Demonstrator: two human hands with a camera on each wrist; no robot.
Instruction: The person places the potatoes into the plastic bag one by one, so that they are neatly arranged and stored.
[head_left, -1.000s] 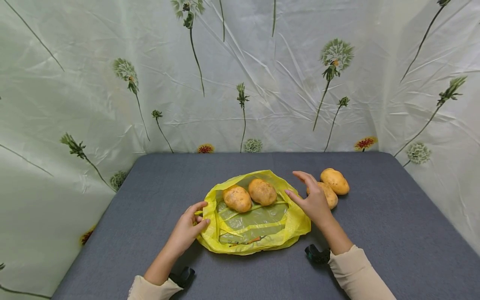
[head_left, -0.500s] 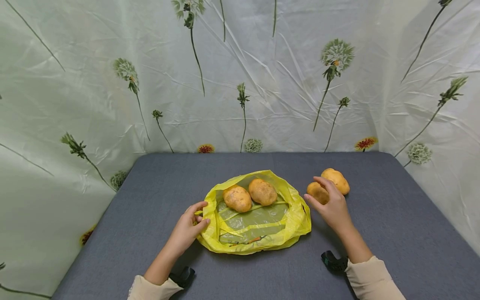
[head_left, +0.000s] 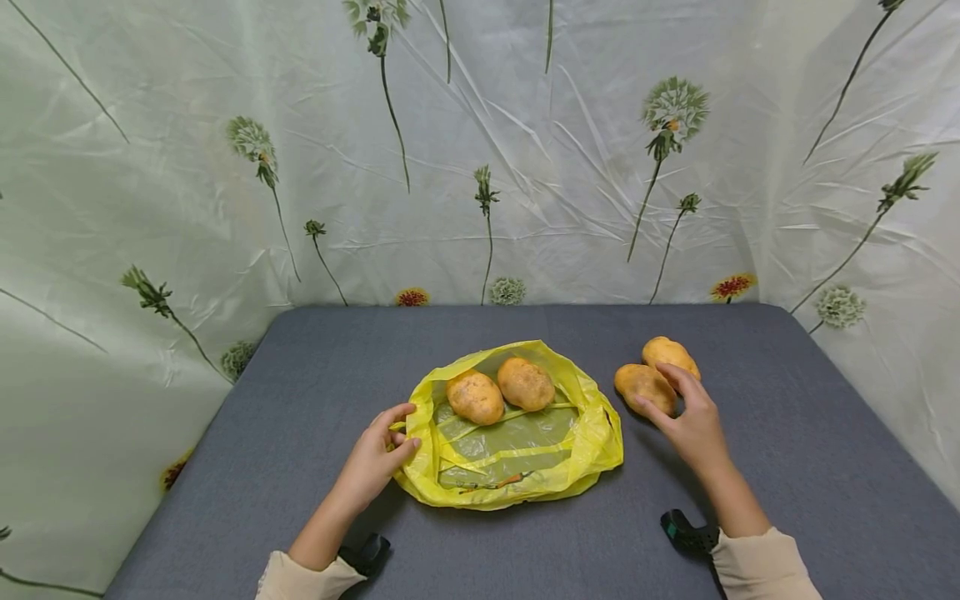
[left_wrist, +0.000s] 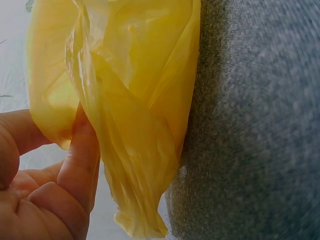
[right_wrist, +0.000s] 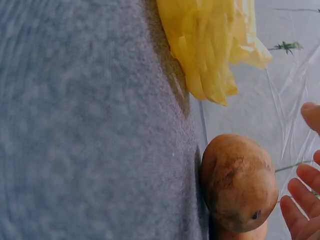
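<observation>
A yellow plastic bag [head_left: 517, 492] lies with its mouth spread wide in the head view; two potatoes rest inside, the left potato [head_left: 475, 397] beside the right potato [head_left: 526, 384]. My left hand [head_left: 375, 458] holds the bag's left rim between thumb and fingers; in the left wrist view those fingers [left_wrist: 80, 165] meet the thin yellow film. Over on the right, my right hand [head_left: 693, 421] hovers at a nearer potato [head_left: 643, 387] on the table, thumb and fingers parted around its right side. The right wrist view shows this potato [right_wrist: 239, 182] with spread fingers [right_wrist: 302, 192] apart from it.
Just behind the nearer potato sits another potato [head_left: 670, 356], close against it. Grey cloth covers the table [head_left: 330, 358], and a pale curtain [head_left: 555, 167] with printed flowers hangs behind its far edge. Both wrists wear black camera mounts.
My right hand has moved right from beside the bag's right rim to the nearer loose potato and come lower. The left hand, bag and potatoes have stayed put.
</observation>
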